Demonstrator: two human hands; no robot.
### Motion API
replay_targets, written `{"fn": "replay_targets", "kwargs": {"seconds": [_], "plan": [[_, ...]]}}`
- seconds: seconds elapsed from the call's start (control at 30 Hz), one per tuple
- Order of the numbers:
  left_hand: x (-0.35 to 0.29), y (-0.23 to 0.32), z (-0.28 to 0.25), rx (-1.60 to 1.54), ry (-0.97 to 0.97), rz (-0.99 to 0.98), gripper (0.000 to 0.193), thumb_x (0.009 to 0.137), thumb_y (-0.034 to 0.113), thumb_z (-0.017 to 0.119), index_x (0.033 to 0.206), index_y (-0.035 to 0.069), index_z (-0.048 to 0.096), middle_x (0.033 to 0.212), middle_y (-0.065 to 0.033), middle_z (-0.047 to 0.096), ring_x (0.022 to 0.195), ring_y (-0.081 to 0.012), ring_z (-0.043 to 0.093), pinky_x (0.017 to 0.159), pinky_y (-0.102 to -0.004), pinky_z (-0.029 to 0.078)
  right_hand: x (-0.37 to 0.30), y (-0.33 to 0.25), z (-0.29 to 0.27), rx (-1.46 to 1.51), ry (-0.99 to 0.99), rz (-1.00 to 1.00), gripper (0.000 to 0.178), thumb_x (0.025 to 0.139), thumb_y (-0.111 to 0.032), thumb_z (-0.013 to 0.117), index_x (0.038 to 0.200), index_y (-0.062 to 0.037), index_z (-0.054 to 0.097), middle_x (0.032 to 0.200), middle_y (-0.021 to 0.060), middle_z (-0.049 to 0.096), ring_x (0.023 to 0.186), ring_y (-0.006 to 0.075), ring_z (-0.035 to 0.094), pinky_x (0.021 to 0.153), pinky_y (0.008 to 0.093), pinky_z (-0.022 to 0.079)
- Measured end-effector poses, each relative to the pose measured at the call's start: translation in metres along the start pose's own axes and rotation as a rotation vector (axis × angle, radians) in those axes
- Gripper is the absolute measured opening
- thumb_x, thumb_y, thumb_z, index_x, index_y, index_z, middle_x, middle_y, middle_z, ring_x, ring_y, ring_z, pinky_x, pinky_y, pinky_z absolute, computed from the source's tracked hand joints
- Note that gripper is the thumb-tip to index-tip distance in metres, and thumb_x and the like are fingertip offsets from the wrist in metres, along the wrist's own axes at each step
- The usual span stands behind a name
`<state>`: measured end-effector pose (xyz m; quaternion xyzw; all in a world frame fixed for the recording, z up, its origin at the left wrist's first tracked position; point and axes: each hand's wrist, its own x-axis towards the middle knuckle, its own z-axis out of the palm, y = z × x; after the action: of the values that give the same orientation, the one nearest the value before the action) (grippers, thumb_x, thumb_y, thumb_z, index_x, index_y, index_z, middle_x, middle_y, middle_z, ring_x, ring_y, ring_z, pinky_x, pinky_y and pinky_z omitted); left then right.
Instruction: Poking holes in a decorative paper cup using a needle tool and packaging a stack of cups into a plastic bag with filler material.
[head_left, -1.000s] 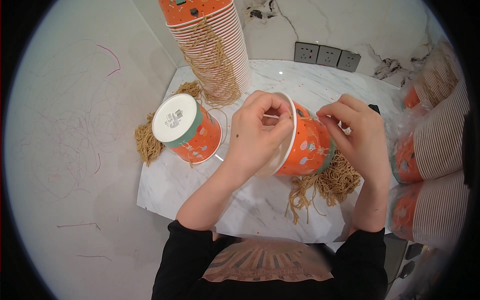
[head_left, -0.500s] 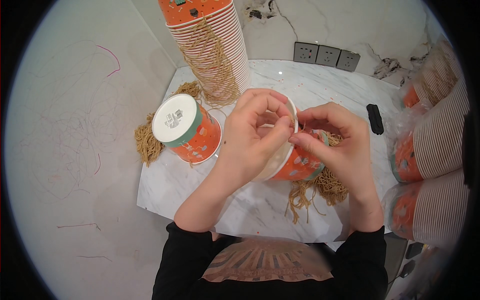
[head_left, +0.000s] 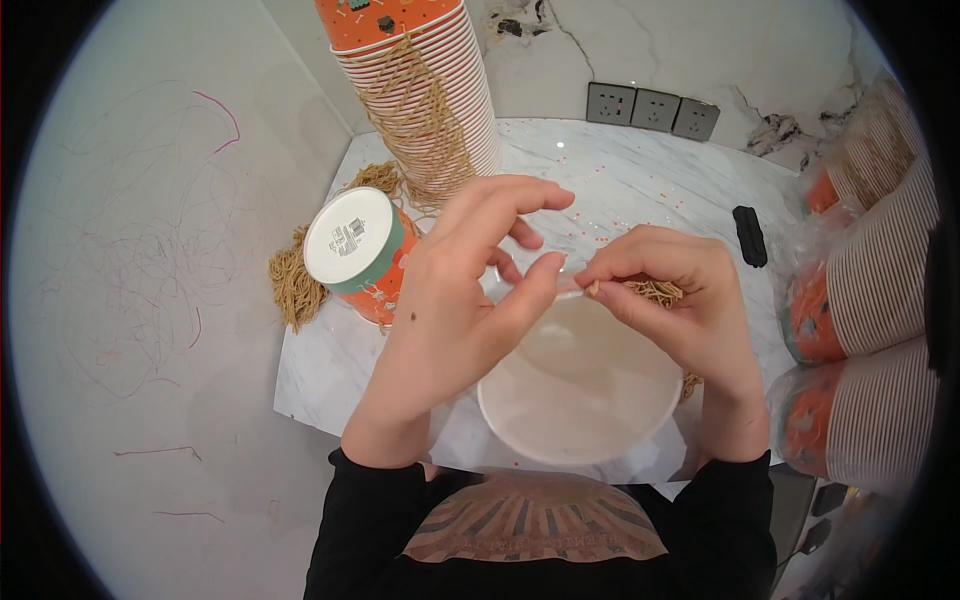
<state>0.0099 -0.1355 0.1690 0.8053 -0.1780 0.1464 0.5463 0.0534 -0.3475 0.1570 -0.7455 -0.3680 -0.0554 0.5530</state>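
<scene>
A large paper bucket [head_left: 580,400] is tipped with its white inside facing me. My right hand [head_left: 670,300] is closed at its far rim, thumb and fingertips pinched together. A small tan bit, perhaps a cord end, shows at that pinch. Left of the rim, my left hand [head_left: 470,270] has its fingers apart and holds nothing; its thumb tip is close to the rim. Tan cord [head_left: 655,292] shows behind the bucket beside my right hand, mostly hidden. Another orange and green bucket [head_left: 350,237] stands upside down on the left.
A tall stack of nested buckets [head_left: 440,110] rises at the back left, draped with tan cord. A cord bundle [head_left: 297,282] lies beside the upturned bucket. Plastic-wrapped bucket stacks [head_left: 870,270] line the right side. A black object [head_left: 749,237] lies on the marble tabletop [head_left: 640,165], among small orange specks.
The bucket has turned so its opening faces me. My left hand has opened and come away from the rim, while my right hand keeps its pinch there.
</scene>
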Motion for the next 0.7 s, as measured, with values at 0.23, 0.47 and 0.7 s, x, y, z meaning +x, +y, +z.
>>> {"fn": "replay_targets", "kwargs": {"seconds": [0.23,0.47,0.7], "plan": [[0.015,-0.031,-0.002,-0.301,-0.582,-0.220,0.048,0.092,0.000,0.059,0.139,0.000,0.052,0.120,-0.0102,0.067,0.112,-0.0153,0.062,0.100,-0.0323,0.047,-0.001,-0.002,-0.005,0.163,-0.155,0.057,0.010,0.083,0.000,0.072,0.093,0.0002,0.075,0.082,0.0071,0.072,0.076,0.0150,0.068,0.070,0.0263,0.053],[0.022,-0.047,-0.004,-0.055,-0.696,-0.068,0.038,0.094,0.002,0.061,0.131,-0.002,0.055,0.126,-0.0103,0.060,0.119,-0.0157,0.058,0.103,-0.0316,0.045,0.000,0.001,-0.010,0.180,-0.262,0.099,0.010,0.084,0.001,0.072,0.093,0.0003,0.075,0.085,0.0074,0.073,0.080,0.0140,0.068,0.074,0.0267,0.053],[0.022,-0.036,0.003,-0.621,-0.609,-0.204,0.056,0.089,-0.005,0.062,0.142,0.000,0.044,0.140,-0.0122,0.052,0.131,-0.0197,0.054,0.105,-0.0323,0.046,0.001,0.005,-0.009,0.231,-0.298,0.062,0.012,0.083,0.000,0.072,0.094,-0.0006,0.075,0.088,0.0069,0.074,0.083,0.0148,0.069,0.077,0.0283,0.054]]}}
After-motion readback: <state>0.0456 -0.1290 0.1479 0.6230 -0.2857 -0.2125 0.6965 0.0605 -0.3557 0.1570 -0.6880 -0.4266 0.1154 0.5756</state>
